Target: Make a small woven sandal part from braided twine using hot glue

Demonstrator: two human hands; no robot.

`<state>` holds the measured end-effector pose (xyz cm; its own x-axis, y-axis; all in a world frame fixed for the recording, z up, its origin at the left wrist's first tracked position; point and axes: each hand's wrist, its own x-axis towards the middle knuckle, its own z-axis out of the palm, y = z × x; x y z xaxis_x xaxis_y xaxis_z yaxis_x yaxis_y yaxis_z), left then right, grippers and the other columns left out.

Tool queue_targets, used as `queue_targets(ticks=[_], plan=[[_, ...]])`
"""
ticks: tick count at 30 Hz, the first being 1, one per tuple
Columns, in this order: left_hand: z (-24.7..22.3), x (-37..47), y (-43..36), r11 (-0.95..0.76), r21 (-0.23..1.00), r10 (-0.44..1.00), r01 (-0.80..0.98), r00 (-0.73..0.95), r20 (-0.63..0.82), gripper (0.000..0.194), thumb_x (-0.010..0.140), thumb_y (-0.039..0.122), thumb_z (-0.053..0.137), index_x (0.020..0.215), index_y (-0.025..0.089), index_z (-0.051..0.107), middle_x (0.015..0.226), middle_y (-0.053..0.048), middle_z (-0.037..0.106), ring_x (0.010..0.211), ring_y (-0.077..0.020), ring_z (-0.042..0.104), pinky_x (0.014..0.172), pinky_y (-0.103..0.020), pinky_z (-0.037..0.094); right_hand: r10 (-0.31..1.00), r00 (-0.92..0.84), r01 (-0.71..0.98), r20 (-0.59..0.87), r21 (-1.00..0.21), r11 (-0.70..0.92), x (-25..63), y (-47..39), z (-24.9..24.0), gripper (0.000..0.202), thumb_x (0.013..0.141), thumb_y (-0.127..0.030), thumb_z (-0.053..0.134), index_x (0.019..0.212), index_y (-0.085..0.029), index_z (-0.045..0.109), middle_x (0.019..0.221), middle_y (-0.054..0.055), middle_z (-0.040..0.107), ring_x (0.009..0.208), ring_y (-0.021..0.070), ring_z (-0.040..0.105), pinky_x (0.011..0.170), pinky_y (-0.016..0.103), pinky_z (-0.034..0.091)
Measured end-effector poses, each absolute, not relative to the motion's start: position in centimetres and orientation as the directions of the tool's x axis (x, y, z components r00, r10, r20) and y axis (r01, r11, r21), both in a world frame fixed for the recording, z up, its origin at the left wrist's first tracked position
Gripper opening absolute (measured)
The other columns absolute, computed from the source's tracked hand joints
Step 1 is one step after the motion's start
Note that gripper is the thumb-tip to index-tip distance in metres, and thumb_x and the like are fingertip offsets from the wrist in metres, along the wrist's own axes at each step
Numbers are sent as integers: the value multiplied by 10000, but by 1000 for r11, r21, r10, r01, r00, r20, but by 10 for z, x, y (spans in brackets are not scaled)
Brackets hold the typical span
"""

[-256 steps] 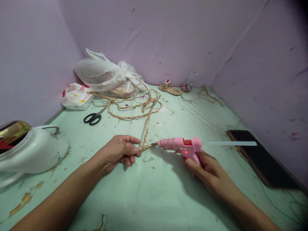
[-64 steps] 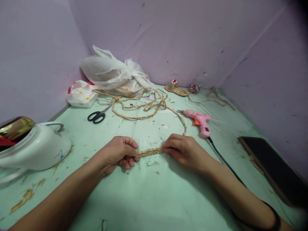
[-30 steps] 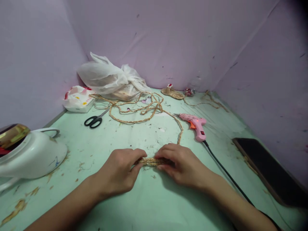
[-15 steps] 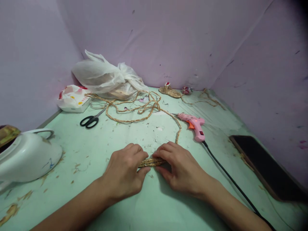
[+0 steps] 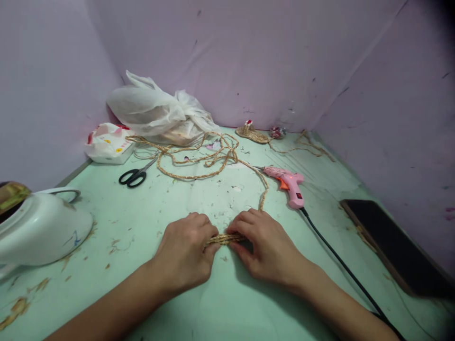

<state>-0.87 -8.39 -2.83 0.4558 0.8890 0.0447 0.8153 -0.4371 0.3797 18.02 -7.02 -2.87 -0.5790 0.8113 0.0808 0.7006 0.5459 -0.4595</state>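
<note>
Head view: what's nearest?

"Both bare hands, left (image 5: 188,251) and right (image 5: 266,248), pinching a flattened bundle of tan braided straw rope (image 5: 223,239) between thumbs and fingers, low over the pale green table (image 5: 220,303)."

"How does it look?"

"Narrow, its strands side by side, ends hidden by fingers."

"Beyond?"

"A pink plastic glue gun (image 5: 293,187), then a knotted white translucent plastic bag (image 5: 156,111)."

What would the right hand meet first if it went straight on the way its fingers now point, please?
The right hand would probably meet the left hand first, just across the braided cord both pinch, though depth is unclear.
</note>
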Motion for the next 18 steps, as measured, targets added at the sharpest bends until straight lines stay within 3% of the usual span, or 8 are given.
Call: queue_targets(ticks=[7, 14, 18], plan=[[-30, -6, -85, -479, 344, 872, 807, 484, 79, 178, 795, 243, 459, 756, 173, 618, 771, -62, 586, 762, -207, 529, 641, -329, 428, 801, -578, 692, 157, -425, 583, 178, -70, -31, 121, 715, -180, 549, 794, -182, 641, 771, 40, 609, 760, 195, 493, 677, 337, 317], [-14, -17, -82, -458, 392, 844, 798, 528, -89, 183, 752, 209, 518, 916, 208, 599, 887, -46, 587, 834, -213, 551, 705, -336, 439, 806, -570, 693, 160, -434, 576, 176, -70, -30, 154, 705, -172, 541, 823, -183, 640, 794, 40, 623, 761, 195, 504, 680, 340, 310], [-11, -26, -82, -440, 438, 847, 784, 525, -87, 157, 765, 196, 523, 911, 212, 580, 875, -24, 593, 792, -182, 563, 676, -299, 431, 807, -568, 688, 159, -446, 572, 176, -70, -31, 145, 703, -162, 544, 818, -183, 631, 795, 37, 619, 764, 194, 506, 684, 340, 312]])
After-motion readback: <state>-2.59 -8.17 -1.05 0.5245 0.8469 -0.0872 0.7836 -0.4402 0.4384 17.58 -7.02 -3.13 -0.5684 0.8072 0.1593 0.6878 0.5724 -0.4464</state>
